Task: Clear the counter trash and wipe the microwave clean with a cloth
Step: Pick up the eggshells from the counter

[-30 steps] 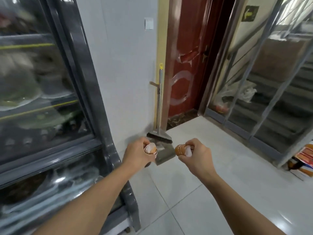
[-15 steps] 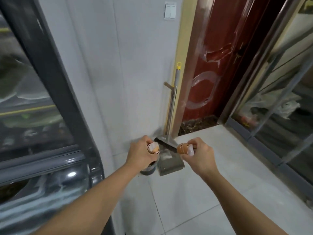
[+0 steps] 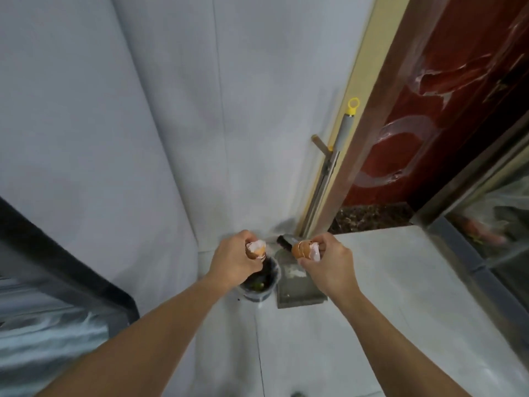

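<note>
My left hand (image 3: 234, 260) grips a stack of brown eggshells (image 3: 255, 249), held right above a small dark trash bin (image 3: 259, 283) that stands on the floor against the white wall. My right hand (image 3: 326, 263) grips another bunch of brown eggshells (image 3: 304, 249), a little to the right of the bin and over a grey dustpan (image 3: 300, 290). The bin's inside is dark, with some waste in it. The two hands are a short gap apart. No microwave, counter or cloth is in view.
A broom with a yellow-tipped handle (image 3: 332, 167) leans in the corner beside a red door (image 3: 446, 110). A dark-framed glass cabinet (image 3: 57, 282) stands at the left. Glass partitions (image 3: 492, 239) run along the right, with pale floor tiles (image 3: 400, 310) between.
I have come closer to the corner and the view has tilted down. Both hands, still holding eggshells, now hang over the bin and dustpan, which look larger.
</note>
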A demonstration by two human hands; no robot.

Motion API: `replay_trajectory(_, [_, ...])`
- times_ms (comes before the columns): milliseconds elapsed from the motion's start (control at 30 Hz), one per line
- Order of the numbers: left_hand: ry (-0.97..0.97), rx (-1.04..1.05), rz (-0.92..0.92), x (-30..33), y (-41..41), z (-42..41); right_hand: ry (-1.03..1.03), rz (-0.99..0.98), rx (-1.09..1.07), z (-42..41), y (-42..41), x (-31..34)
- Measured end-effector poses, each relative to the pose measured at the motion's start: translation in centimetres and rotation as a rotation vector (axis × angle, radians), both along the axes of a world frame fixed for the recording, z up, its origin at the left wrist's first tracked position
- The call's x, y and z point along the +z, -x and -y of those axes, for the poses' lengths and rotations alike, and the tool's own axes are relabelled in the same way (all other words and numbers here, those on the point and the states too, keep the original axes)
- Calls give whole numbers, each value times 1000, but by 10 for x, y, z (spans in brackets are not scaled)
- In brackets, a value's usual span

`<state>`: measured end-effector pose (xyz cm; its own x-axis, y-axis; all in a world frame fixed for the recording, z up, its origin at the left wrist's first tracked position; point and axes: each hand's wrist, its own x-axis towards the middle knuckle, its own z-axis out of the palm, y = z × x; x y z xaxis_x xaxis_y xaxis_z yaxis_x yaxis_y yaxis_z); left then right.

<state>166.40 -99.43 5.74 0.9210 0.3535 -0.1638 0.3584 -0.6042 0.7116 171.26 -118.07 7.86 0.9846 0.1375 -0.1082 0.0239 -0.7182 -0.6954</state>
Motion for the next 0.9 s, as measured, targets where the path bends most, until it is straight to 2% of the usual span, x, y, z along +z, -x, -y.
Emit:
replay_trajectory(267, [-3,132,-72,-57,-71,-7,2,-122,202,-28,-102,-67])
replay_trajectory(400, [68,258,-113,-101,-104,-5,52,-175,279,-41,-146,-117])
replay_trajectory(667, [52,298,-285,-223,-160,-5,68,-329,354,-60,-201,-258])
replay_trajectory(900, [52,333,-332,-335,-185,-10,165,-306,405,-73,-224,-380])
